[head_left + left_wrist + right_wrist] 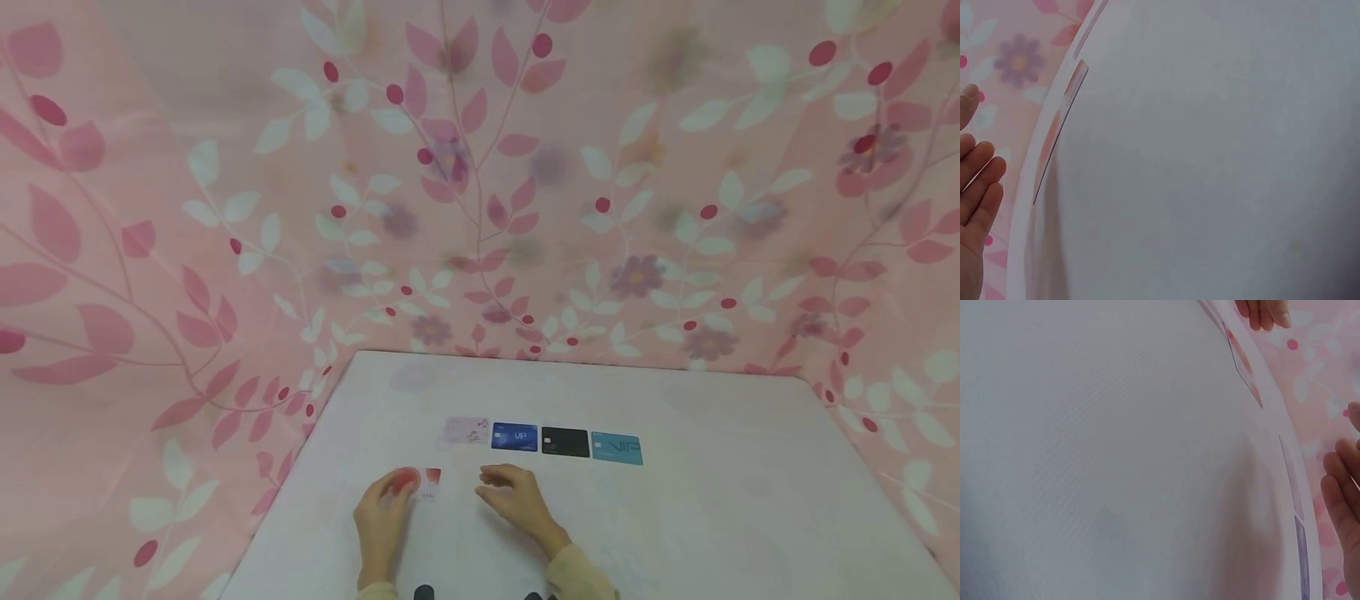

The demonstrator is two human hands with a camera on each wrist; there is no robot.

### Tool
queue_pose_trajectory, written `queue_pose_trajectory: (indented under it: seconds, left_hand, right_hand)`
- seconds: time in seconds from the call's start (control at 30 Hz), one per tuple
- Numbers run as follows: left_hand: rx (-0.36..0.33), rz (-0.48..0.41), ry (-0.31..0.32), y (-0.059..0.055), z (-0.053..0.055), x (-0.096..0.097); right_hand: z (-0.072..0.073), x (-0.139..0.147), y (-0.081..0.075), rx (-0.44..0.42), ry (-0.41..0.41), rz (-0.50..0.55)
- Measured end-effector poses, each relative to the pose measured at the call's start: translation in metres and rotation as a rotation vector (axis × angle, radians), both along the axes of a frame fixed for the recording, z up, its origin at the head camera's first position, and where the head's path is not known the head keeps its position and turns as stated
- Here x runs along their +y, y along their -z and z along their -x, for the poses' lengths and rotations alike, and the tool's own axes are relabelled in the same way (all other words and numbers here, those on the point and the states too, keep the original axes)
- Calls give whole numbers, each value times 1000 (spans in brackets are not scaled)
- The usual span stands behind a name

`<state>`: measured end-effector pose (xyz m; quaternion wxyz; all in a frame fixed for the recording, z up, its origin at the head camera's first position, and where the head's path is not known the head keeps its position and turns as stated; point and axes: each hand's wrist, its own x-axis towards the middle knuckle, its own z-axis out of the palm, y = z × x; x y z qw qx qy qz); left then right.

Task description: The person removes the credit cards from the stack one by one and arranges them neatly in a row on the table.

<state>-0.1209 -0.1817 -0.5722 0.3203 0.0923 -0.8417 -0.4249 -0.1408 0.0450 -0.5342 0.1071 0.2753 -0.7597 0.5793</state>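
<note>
A red-and-white card (431, 487) lies flat on the table, apart from a row of cards behind it. My left hand (381, 512) hovers at its left side, fingers loosely bent over that edge. In the left wrist view, a gap shows between the fingers (985, 194) and the card (1057, 140), and nothing is held. Right of the card, my right hand (519, 502) hangs over bare tabletop, relaxed and holding nothing. Nearest to it are a pale pink floral card (466, 431) and a blue VIP card (514, 437).
A black card (566, 442) and a teal VIP card (617, 448) continue the row to the right. The white tabletop (750, 500) reaches back to a pink floral curtain (480, 208), which also hangs at both sides.
</note>
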Motion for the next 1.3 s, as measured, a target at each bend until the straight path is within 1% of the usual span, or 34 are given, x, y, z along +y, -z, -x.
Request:
queue_pose_trajectory:
  seconds: [0.13, 0.2, 0.33, 0.5, 0.57, 0.63, 0.73, 0.8, 0.87, 0.97, 1.07, 1.13, 1.23, 1.3]
  left_hand:
    - [9, 27, -19, 2, -2, -8]
    - [-3, 33, -25, 3, -2, -12]
    - [-35, 18, -15, 8, 1, -18]
    - [-65, 0, 48, 12, 10, -26]
    - [-86, -1, 78, 12, 14, -29]
    - [-130, -8, 109, 12, 17, -33]
    - [-230, -30, 152, 10, 19, -37]
    - [-298, -51, 176, 10, 21, -38]
    - [-342, -58, 193, 9, 22, -39]
    - [-351, -53, 221, 9, 23, -41]
    - [-331, -10, 267, 8, 22, -43]
    - [-331, 20, 297, 7, 22, -45]
    - [-346, 43, 328, 6, 21, -48]
    - [-351, 45, 343, 6, 21, -50]
  right_hand:
    - [11, -8, 20, 31, -7, -4]
    - [16, -11, 30, 36, -12, -15]
    - [22, -18, 35, 44, -23, -41]
    - [29, -27, 38, 56, 7, -62]
    - [32, -31, 38, 30, 17, -62]
    - [33, -35, 39, -9, 20, -71]
    - [35, -39, 40, -63, 23, -104]
    - [36, -41, 42, -75, 30, -129]
    - [38, -44, 44, -74, 37, -151]
    - [40, -47, 47, -70, 38, -175]
    - [40, -50, 49, -66, 38, -205]
    - [40, -51, 49, -65, 36, -220]
    - [40, -53, 50, -83, 27, -256]
    - [41, -55, 49, -122, 16, -296]
